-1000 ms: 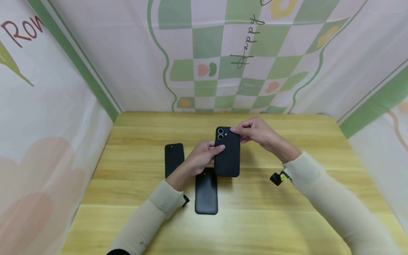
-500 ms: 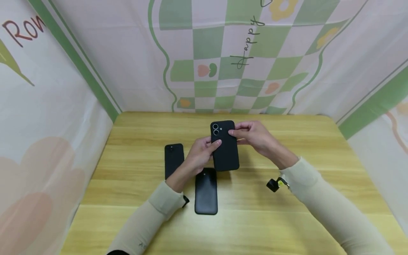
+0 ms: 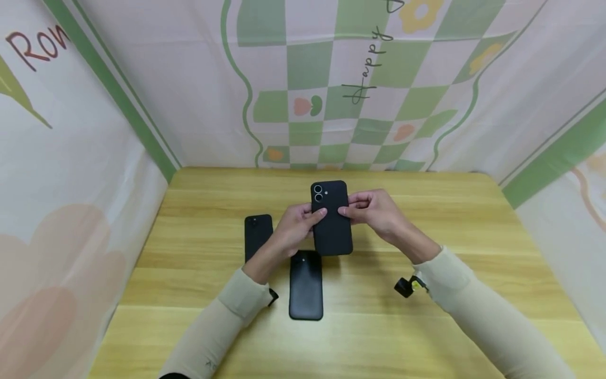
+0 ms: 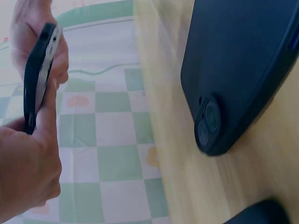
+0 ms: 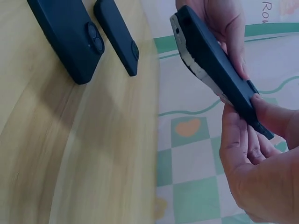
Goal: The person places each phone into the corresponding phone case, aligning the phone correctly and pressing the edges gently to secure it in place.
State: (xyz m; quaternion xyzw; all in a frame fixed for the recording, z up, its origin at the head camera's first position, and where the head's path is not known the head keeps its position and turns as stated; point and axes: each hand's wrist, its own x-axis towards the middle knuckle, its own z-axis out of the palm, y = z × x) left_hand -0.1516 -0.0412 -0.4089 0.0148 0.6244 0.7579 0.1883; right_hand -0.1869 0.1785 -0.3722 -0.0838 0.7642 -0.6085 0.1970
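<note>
My left hand [image 3: 294, 225] grips a black phone case [image 3: 333, 229] by its left edge, thumb on the back, above the table. On the right edge, my right hand [image 3: 379, 210] pinches the case, its thumb on the back and its fingers underneath. Two silver-ringed lenses show at the case's upper left corner. In the right wrist view, a light-coloured phone [image 5: 198, 70] sits partly in the case, its edge standing out from the case's rim at one end. The phone's front is hidden from the head view.
A black phone or case [image 3: 305, 287] lies on the wooden table [image 3: 402, 326] just below the hands. Another dark one [image 3: 258, 234] lies farther left, partly covered by the left forearm. A patterned cloth [image 3: 307, 63] hangs behind the table's back edge.
The case and phone have shifted slightly left and up. My right hand has slid from the top right corner down the right edge. The left hand keeps its hold.
</note>
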